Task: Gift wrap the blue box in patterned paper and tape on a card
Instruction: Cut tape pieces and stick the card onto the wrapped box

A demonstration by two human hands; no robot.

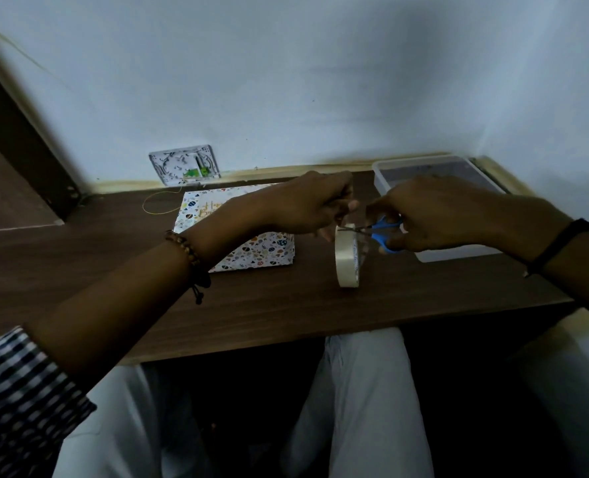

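The box wrapped in patterned paper (258, 251) lies on the dark wooden desk (113, 257), partly hidden behind my left forearm. A card with gold lettering (210, 209) lies on its top. A roll of clear tape (346, 257) hangs on edge just above the desk, to the right of the box. My left hand (306, 205) pinches the pulled-out end of the tape above the roll. My right hand (434, 215) grips blue-handled scissors (381, 232), whose blades meet the tape strip at the top of the roll.
A clear plastic tray (400, 167) stands at the back right of the desk, under my right hand. A broken wall socket (184, 163) sits on the wall behind the box, with a thin yellow wire (158, 205) looping onto the desk. My knees are below the desk's front edge.
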